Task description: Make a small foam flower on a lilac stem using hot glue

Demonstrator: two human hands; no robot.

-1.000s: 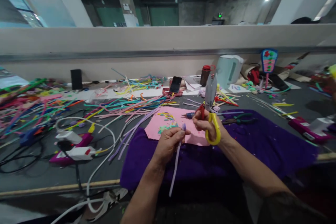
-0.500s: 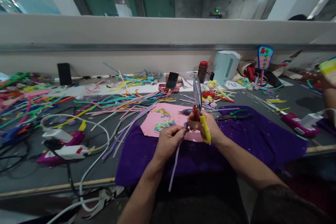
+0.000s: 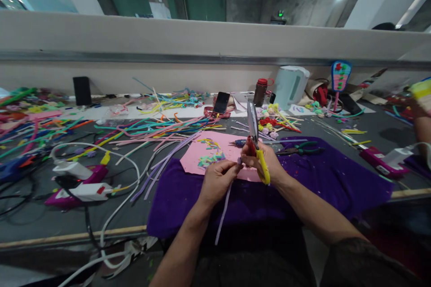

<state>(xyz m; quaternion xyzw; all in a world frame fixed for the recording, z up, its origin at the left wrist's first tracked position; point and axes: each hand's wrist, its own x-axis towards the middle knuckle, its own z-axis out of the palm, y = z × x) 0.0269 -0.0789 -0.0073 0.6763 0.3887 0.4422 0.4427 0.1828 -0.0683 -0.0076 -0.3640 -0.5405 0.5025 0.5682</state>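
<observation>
My left hand [image 3: 218, 181] pinches a light purple pipe cleaner [image 3: 222, 217] whose long tail hangs down toward my lap. Its upper end forms a small purple coil [image 3: 239, 160] between the fingertips of both hands. Scissors [image 3: 263, 167] with yellow and red handles rest in my right hand [image 3: 269, 166], blades pointing up and away from the pipe cleaner. The fingers of that hand also touch the coil. Beneath the hands lies a pink sheet [image 3: 188, 161] with short cut pieces of yellow, green and blue pipe cleaner [image 3: 210, 159] on it.
A purple cloth [image 3: 182, 210] covers the table's front edge. Pliers [image 3: 301, 149] and a soldering-iron-like tool [image 3: 239, 143] lie behind. Left are power strips [image 3: 63, 197] with cables and many pipe cleaners [image 3: 161, 130]. A phone [image 3: 221, 103], bottle [image 3: 260, 92] and kettle [image 3: 291, 85] stand farther back. Another person's arm [image 3: 422, 125] shows at right.
The hands, scissors and pipe cleaner stay nearly in place. The camera view has tilted slightly, and the fingers at the coil have shifted a little.
</observation>
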